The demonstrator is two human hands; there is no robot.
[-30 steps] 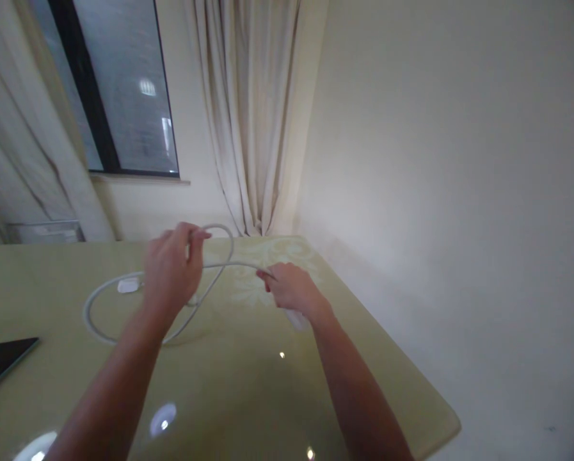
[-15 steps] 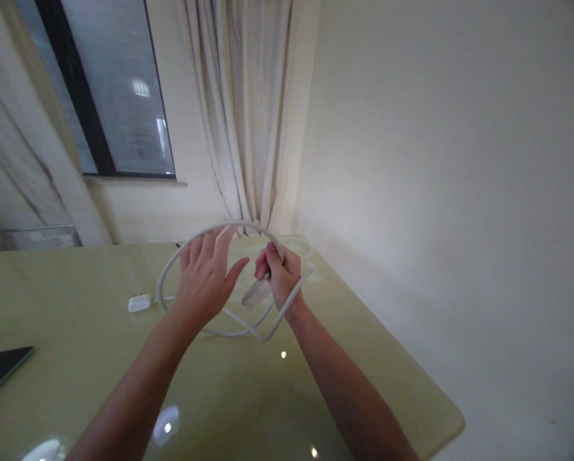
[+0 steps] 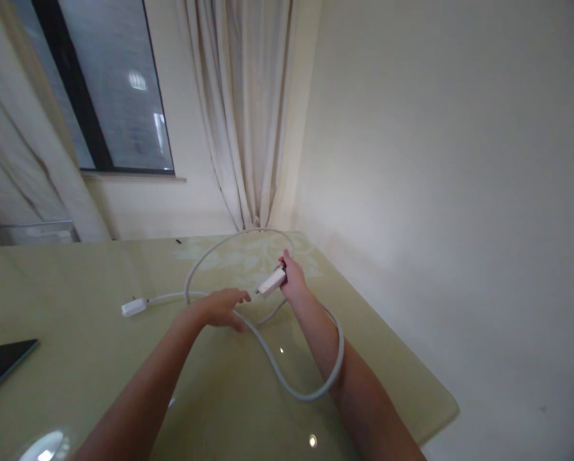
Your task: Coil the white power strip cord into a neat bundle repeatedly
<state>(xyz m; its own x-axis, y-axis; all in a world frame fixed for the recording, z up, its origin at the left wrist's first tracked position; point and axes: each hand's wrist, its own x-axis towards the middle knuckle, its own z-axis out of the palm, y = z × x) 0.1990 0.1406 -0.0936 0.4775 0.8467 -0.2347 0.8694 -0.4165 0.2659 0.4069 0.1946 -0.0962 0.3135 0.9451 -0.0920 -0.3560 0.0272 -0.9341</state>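
Observation:
A thick white cable [image 3: 267,349] winds in wide loops over the table and around my right forearm. My right hand [image 3: 291,276] is closed on it, with a white rectangular block end [image 3: 271,282] sticking out leftward from the fingers. A small dark tip shows at the block's lower left end. Left of this, my left hand [image 3: 225,307] hovers low over the table beside the cable, fingers loosely bent and apart, holding nothing visible. The cable's other end carries a white plug [image 3: 134,308] lying on the table.
The glossy greenish table [image 3: 89,368] meets the wall [image 3: 435,192] on the right. A dark flat device [image 3: 6,365] lies at the left edge. A tiny black object [image 3: 178,241] sits near the back edge. Behind are curtains [image 3: 248,115] and a window [image 3: 118,83].
My left hand has come down from inside the raised loop, turning palm down. My right hand has shifted slightly right, and the cable has spread into wider loops, one now around my right forearm.

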